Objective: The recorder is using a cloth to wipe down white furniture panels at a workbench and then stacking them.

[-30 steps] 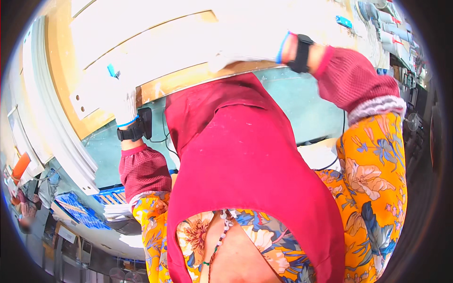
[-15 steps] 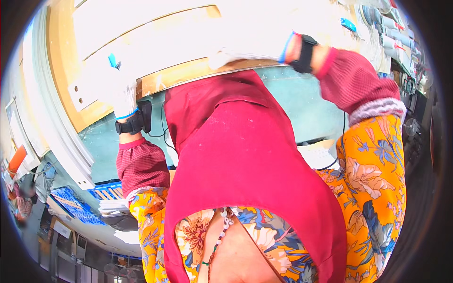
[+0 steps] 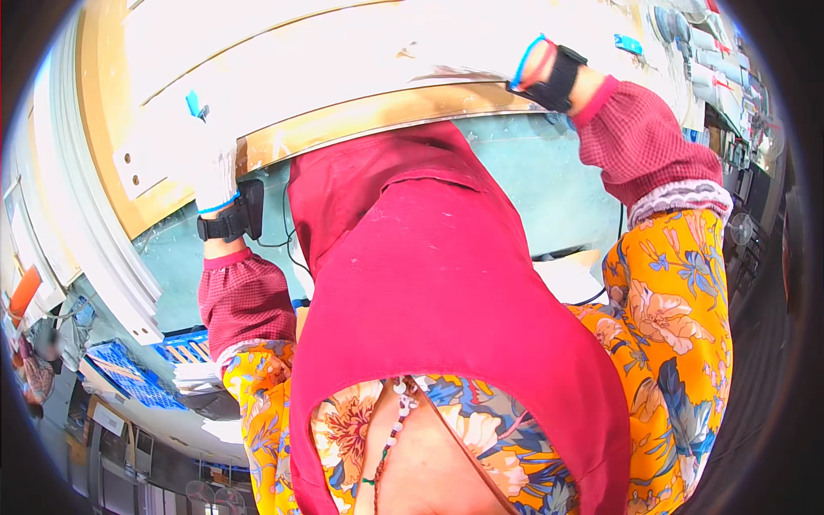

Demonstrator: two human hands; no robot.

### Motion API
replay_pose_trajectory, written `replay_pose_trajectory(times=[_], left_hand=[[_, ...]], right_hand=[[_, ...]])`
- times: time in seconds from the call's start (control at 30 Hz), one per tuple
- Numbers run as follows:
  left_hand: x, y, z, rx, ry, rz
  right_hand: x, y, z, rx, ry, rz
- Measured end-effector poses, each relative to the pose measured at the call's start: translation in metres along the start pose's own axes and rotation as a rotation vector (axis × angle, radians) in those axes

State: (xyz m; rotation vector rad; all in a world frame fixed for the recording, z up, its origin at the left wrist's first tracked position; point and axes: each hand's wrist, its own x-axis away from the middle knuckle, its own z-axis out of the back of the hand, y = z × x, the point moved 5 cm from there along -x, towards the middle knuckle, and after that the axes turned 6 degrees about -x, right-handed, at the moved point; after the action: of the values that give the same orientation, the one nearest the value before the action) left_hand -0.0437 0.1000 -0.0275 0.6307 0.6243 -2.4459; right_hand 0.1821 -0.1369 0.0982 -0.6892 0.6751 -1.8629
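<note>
My left hand [image 3: 216,163], in a white glove with a blue cuff, is over the left part of a pale board with a wood-coloured edge [image 3: 343,129]. Glare washes out its fingers. At its far end shows a small blue piece [image 3: 196,105] with a dark part; whether the hand holds it cannot be made out. My right hand [image 3: 476,73], gloved in white too, is low over the board near its front edge, right of the middle. Its fingers fade into the bright surface. Any object under either glove is hidden by the glare.
Long white strips [image 3: 112,249] lie along the left side. A blue roll [image 3: 628,44] sits at the far right, near several grey and white cylindrical items [image 3: 708,60]. Blue crates [image 3: 133,375] are at the lower left. A thin black cable [image 3: 287,232] hangs by my left wrist.
My right hand has moved right and slightly away along the board's front edge. My left hand keeps nearly the same place; the whole view has shifted a little.
</note>
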Motion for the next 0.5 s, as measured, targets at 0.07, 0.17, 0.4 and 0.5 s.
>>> replay_pose_trajectory(times=[0.07, 0.17, 0.4, 0.5], left_hand=[[0.001, -0.005, -0.007, 0.048, -0.050, 0.049], [-0.006, 0.007, 0.005, -0.109, -0.006, -0.114], [-0.015, 0.003, 0.008, 0.037, -0.032, 0.022], [-0.014, 0.010, 0.018, -0.165, 0.187, -0.140]], right_hand=[[0.014, 0.021, 0.009, -0.253, -0.010, -0.216], [0.033, 0.032, 0.026, -0.052, -0.019, -0.098], [-0.014, -0.002, -0.010, 0.232, 0.063, 0.392], [-0.011, 0.005, -0.011, 0.155, 0.017, 0.243]])
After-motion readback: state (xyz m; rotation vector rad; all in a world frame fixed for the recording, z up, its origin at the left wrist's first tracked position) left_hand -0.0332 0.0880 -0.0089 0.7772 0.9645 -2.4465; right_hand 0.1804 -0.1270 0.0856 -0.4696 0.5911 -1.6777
